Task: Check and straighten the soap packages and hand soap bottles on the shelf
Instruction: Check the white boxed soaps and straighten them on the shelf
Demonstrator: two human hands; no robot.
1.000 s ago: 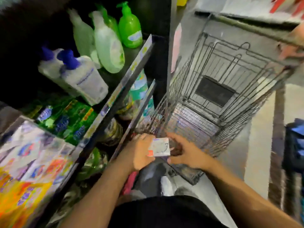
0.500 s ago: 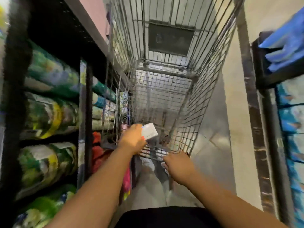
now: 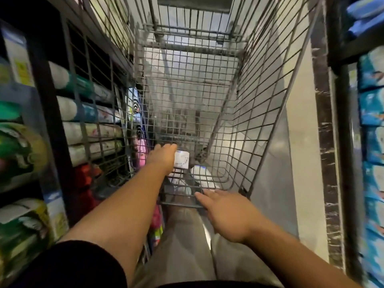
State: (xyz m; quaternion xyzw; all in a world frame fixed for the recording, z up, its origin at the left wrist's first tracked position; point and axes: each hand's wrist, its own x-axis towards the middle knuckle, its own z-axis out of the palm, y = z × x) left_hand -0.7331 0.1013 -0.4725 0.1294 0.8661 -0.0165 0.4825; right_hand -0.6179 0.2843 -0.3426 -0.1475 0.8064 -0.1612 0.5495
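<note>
My left hand (image 3: 163, 155) holds a small white soap box (image 3: 181, 160) low inside the near end of a grey wire shopping cart (image 3: 259, 100). Only the box's right part shows past the fingers. My right hand (image 3: 226, 213) rests on the cart's near lower rim, fingers stretched forward and flat, holding nothing. No hand soap bottles are in view.
The cart fills the aisle ahead. Dark shelves on the left (image 3: 49, 113) carry rolled white and green packages (image 3: 89, 109). Blue packages (image 3: 372, 104) fill the shelves on the right. A strip of pale floor (image 3: 295, 142) runs beside the cart on the right.
The view swung from the soap shelf down into the cart. My right hand let go of the box and moved to the cart rim. My left hand carried the box deeper into the cart.
</note>
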